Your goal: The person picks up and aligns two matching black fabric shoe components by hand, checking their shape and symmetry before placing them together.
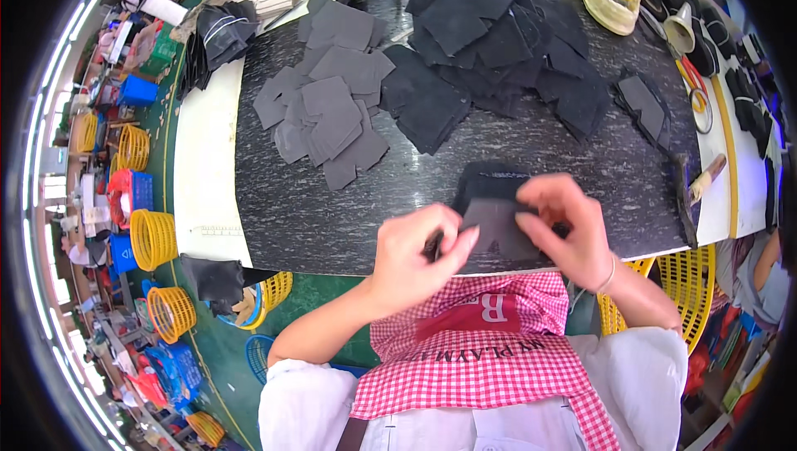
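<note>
A dark grey cut piece (496,217) of sheet material lies between my hands at the table's near edge, over a black cut piece (480,178). My left hand (418,245) is closed, thumb and forefinger at the grey piece's left edge. Something small and dark (433,245) shows within its curled fingers, too hidden to name. My right hand (571,231) bends its fingers over the right side, the thumb against the grey piece; another dark bit shows under that palm. Farther off are a loose heap of grey pieces (332,106) and a taller heap of black pieces (473,23).
The work table has a dark streaked top (332,231). At its right are a small stack of pieces (643,108), scissors (697,94) and a wooden-handled tool (706,181). A tied black bundle (224,31) sits far left. Yellow baskets (154,239) stand on the floor.
</note>
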Demonstrator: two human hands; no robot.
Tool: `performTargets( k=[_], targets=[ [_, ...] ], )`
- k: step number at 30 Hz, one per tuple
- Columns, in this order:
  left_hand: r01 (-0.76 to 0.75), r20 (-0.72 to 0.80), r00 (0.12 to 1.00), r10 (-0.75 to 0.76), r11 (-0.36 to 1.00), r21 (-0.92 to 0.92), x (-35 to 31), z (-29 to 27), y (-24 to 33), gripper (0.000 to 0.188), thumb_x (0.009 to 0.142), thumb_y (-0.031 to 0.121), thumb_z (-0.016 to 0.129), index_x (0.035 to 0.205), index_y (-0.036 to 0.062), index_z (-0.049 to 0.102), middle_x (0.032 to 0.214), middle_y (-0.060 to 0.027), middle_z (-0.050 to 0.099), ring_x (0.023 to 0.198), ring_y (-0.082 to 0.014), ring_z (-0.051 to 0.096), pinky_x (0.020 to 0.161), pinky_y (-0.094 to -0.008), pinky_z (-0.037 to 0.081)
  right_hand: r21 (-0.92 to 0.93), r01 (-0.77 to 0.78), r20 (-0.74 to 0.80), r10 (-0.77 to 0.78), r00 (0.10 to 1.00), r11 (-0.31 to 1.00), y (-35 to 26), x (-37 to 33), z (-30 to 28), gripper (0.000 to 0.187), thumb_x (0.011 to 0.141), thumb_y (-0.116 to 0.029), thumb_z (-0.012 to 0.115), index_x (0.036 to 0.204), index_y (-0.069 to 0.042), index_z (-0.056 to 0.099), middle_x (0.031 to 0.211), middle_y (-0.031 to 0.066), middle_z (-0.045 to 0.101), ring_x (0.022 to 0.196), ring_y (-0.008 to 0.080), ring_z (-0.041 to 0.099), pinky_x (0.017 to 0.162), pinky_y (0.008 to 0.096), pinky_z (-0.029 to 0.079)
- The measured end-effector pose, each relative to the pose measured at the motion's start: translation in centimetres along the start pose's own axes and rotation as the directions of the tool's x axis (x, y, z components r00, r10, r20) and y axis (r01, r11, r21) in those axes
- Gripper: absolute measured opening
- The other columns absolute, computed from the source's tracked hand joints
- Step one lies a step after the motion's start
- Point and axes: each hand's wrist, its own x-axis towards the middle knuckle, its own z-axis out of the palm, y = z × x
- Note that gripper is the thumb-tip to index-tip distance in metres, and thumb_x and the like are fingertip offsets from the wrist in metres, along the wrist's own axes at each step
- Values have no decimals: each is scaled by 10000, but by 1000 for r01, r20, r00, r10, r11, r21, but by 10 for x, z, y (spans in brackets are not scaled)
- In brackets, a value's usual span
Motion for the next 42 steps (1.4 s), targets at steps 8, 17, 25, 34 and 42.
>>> performTargets(
  k=[8, 17, 25, 34, 42],
  targets=[
    [100, 142, 982, -123, 983, 156, 13, 6, -11, 254, 794, 44, 709, 716, 63, 468, 620, -29, 510, 532, -105, 483, 494, -260, 384, -318, 69, 41, -59, 997, 946, 13, 11, 0, 286, 814, -44, 678, 1056, -62, 526, 667, 45, 540, 507, 160, 582, 471, 291, 453],
    [100, 177, 965, -195, 893, 438, 23, -38, -19, 386, 750, 319, 784, 795, 59, 503, 606, -61, 534, 535, -181, 564, 506, -311, 449, -655, 534, 308, -456, 835, 535, 16, 22, -7, 274, 750, -259, 719, 953, -117, 600, 849, 11, 545, 691, 173, 553, 620, 317, 445],
    [274, 160, 953, -258, 958, -87, 69, -47, -14, 331, 1016, 266, 415, 972, 6, 615, 931, -58, 658, 868, -129, 608, 784, -279, 459, -743, 545, 197, -651, 733, 389, -9, 170, -21, 245, 795, -174, 679, 1013, -65, 656, 1005, 43, 615, 999, 252, 540, 833, 376, 455],
    [-413, 101, 907, 409, 910, 28, 123, -21, -15, 180, 953, 79, 469, 898, -27, 603, 1196, -186, 586, 1053, -280, 595, 895, -328, 459, -629, 675, 286, -692, 662, 386, 11, 176, -28, 200, 758, -236, 703, 922, -129, 666, 956, -6, 617, 928, 205, 562, 803, 346, 428],
    [-520, 146, 853, 501, 841, 149, 111, -32, -28, 79, 843, 0, 549, 881, -27, 613, 1055, -184, 610, 963, -323, 596, 841, -381, 482, -572, 799, 502, -690, 521, 187, 10, 176, -49, 203, 811, -272, 660, 950, -124, 650, 949, 10, 578, 949, 161, 534, 859, 311, 421]
  ],
)
